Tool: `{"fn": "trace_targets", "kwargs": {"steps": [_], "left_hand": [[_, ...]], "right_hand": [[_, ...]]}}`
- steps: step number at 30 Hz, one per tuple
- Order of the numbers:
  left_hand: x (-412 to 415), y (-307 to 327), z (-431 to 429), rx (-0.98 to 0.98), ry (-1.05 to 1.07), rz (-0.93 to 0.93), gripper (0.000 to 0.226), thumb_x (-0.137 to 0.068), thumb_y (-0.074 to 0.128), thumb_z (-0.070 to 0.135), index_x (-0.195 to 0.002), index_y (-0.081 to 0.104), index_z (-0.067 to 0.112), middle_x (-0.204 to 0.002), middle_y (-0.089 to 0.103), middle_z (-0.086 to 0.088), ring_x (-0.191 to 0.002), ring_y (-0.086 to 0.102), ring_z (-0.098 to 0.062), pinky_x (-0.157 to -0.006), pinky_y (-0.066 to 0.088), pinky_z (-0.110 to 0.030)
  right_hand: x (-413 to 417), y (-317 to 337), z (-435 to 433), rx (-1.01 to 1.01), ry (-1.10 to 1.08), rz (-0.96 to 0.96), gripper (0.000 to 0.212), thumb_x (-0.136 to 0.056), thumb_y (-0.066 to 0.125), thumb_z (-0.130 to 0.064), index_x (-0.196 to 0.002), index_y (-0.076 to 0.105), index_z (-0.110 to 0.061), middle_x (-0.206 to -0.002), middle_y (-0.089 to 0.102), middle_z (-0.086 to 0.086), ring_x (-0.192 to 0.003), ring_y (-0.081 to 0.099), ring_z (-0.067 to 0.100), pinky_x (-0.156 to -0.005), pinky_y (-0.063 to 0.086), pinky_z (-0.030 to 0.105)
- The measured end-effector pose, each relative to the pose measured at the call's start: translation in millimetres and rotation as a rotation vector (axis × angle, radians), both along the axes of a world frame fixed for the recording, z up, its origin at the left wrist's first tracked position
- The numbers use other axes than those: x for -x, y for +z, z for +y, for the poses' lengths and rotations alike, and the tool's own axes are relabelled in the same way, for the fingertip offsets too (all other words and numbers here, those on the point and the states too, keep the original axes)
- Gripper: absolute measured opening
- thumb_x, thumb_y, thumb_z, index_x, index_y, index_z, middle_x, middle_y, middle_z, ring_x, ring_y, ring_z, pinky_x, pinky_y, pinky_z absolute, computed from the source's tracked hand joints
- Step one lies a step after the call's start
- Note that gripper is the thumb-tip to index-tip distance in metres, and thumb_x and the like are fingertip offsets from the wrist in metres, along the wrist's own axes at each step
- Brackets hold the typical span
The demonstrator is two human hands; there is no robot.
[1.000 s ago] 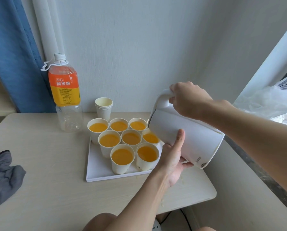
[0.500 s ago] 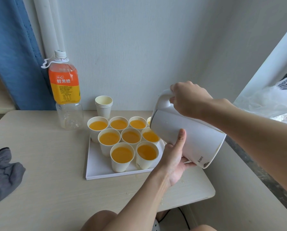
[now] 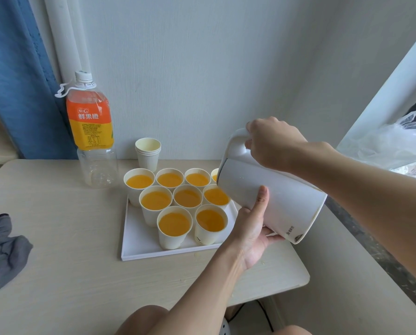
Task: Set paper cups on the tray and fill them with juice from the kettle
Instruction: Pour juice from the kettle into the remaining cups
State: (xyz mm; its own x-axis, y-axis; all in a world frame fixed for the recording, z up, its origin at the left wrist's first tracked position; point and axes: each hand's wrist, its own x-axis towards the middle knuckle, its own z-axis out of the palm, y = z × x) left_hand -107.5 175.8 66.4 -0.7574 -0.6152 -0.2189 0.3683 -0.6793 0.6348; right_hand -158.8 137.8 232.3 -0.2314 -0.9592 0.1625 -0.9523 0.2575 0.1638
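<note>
Pouring the far-right cup (image 3: pixel 214 174), looks like: right hand (image 3: pixel 272 143) grips kettle (image 3: pixel 282 204) handle, left hand (image 3: pixel 250 226) flat under base; next, tip back gently

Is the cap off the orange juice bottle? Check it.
No, the white cap sits closed on the neck of the orange juice bottle.

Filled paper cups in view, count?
9 filled cups: four in back, the rightmost mostly hidden by the kettle; three in the middle; two in front. More may hide behind it.
</note>
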Motion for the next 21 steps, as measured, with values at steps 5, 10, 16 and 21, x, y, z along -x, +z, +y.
{"fn": "trace_targets", "kwargs": {"steps": [5,10,16,21], "left_hand": [[2,0,-1,0.018,0.009,-0.024,0.078,-0.079,0.070,0.061,-0.143,0.051,0.021,-0.135,0.067,-0.012,-0.127,0.062,-0.034,-0.103,0.053,-0.061],[1,-2,-5,0.104,0.047,-0.136,0.072,-0.077,0.072,0.066,-0.134,0.057,0.024,-0.125,0.072,-0.007,-0.122,0.064,-0.033,-0.103,0.053,-0.060],[3,-3,-16,0.149,0.098,-0.199,0.081,-0.067,0.072,0.068,-0.135,0.053,0.028,-0.127,0.069,-0.004,-0.121,0.063,-0.029,-0.085,0.057,-0.044],[13,-1,-20,0.185,0.163,-0.172,0.070,-0.083,0.082,0.050,-0.140,0.048,0.027,-0.127,0.070,-0.001,-0.118,0.066,-0.025,-0.070,0.057,-0.028]], "right_hand": [[2,-1,0,-0.002,-0.003,-0.006,0.010,-0.095,0.050,-0.010,-0.101,0.056,-0.006,-0.090,0.054,0.012,-0.079,0.053,0.036,-0.065,0.040,0.034],[17,2,4,0.011,-0.073,-0.124,0.014,-0.096,0.050,-0.018,-0.105,0.044,-0.010,-0.085,0.047,0.008,-0.080,0.051,0.034,-0.066,0.039,0.035],[43,4,12,0.131,-0.164,-0.274,0.021,-0.096,0.049,-0.019,-0.113,0.042,-0.008,-0.091,0.053,0.013,-0.083,0.055,0.038,-0.069,0.046,0.039],[51,7,9,0.233,-0.186,-0.262,0.022,-0.096,0.051,-0.022,-0.114,0.046,-0.010,-0.096,0.052,0.012,-0.086,0.053,0.037,-0.076,0.048,0.042]]}}
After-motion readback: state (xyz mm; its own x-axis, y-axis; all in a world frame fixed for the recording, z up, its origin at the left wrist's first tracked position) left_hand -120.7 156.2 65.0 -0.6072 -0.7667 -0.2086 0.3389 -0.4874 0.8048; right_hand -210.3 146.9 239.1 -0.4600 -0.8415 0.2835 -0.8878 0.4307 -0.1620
